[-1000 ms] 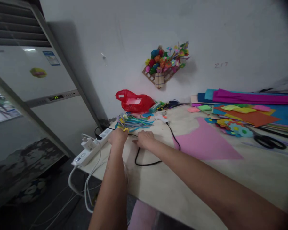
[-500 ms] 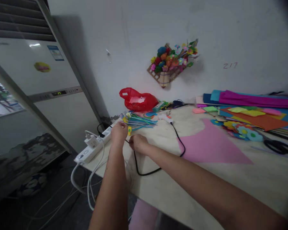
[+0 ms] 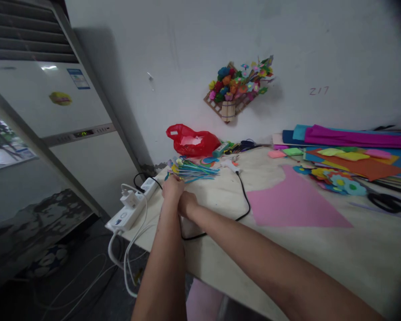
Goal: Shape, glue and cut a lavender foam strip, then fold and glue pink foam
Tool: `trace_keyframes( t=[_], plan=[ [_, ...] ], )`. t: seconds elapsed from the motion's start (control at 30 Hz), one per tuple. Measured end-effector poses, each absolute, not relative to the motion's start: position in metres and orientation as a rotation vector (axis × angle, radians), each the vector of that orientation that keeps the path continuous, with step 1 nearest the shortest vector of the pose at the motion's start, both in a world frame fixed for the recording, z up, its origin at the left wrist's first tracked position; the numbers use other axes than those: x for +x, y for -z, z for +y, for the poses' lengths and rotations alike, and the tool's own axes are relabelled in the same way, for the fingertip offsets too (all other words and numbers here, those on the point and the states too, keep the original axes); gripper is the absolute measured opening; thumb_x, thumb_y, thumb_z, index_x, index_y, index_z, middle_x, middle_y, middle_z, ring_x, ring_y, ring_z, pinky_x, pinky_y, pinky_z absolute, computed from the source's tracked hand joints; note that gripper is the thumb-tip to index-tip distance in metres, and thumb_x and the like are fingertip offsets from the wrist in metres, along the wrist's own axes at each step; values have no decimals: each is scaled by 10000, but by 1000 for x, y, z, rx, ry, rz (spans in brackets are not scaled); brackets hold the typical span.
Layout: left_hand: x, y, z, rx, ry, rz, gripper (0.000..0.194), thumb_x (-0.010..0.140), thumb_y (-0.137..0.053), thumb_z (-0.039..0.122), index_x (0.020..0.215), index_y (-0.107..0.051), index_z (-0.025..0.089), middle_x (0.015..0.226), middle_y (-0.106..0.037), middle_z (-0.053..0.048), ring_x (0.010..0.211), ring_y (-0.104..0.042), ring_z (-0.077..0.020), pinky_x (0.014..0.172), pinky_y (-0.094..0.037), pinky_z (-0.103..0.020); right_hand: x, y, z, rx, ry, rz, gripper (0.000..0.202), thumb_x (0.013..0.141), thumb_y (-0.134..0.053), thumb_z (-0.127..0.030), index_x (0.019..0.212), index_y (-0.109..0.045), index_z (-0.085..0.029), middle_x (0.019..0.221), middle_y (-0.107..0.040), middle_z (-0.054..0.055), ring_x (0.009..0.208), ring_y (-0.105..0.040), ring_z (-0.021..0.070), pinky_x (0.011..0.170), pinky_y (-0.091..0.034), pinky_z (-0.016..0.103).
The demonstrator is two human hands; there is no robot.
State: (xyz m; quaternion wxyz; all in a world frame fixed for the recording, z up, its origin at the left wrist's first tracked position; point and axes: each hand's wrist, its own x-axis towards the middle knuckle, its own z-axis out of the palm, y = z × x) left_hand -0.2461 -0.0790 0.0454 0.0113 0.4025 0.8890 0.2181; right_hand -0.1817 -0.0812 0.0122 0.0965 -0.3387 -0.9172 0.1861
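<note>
My left hand (image 3: 173,187) is closed on the black cord near the table's left end. Pressed close against it, my right hand (image 3: 187,203) also has its fingers closed round the cord, though the fingertips are hidden. The black cord (image 3: 246,196) loops over the table from the back of a white glue gun (image 3: 230,166), passes under my right forearm and comes up to my hands. Beyond them it continues to a plug in the white power strip (image 3: 133,211). Just behind my hands lie paper flowers with thin blue and green stems (image 3: 198,171).
A white adapter (image 3: 129,198) sits in the strip, and white cables hang off the table edge. A red plastic bag (image 3: 195,141) stands by the wall. To the right are a pink sheet (image 3: 296,200), coloured sheets (image 3: 357,138), felt flowers (image 3: 341,183) and black-handled scissors (image 3: 389,203).
Both hands have come together: the left shifted right and a little nearer, the right moved left against it. The cord's loop on the table has been drawn leftward.
</note>
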Motion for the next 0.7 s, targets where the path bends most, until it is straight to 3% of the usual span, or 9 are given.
trace_keyframes(
  t=[0.17, 0.33, 0.7],
  plan=[
    [-254, -32, -76, 1287, -577, 2725, 324, 769, -433, 346, 898, -659, 153, 986, -662, -155, 979, -589, -284, 756, -444, -322, -154, -20, -75, -978, -377, -2732, 393, 761, -529, -314, 1097, -600, -124, 1042, -643, 139, 948, -604, 279, 744, -488, 341],
    [-263, -18, -73, 1189, -547, 2757, 313, 742, -460, 233, 994, -629, 157, 1052, -644, -140, 1015, -575, -261, 758, -443, -299, -102, -29, -58, -913, -165, -2767, 291, 806, -456, -288, 970, -667, -175, 1053, -629, 107, 960, -589, 234, 750, -461, 305],
    [-248, -42, -70, 1112, -561, 2863, 373, 762, -465, 389, 965, -634, 126, 1063, -619, -208, 991, -573, -339, 729, -459, -397, 38, -46, -5, -1330, -104, -2423, 253, 835, -462, -277, 957, -671, -201, 1017, -626, 53, 898, -575, 161, 714, -401, 236]
  ],
)
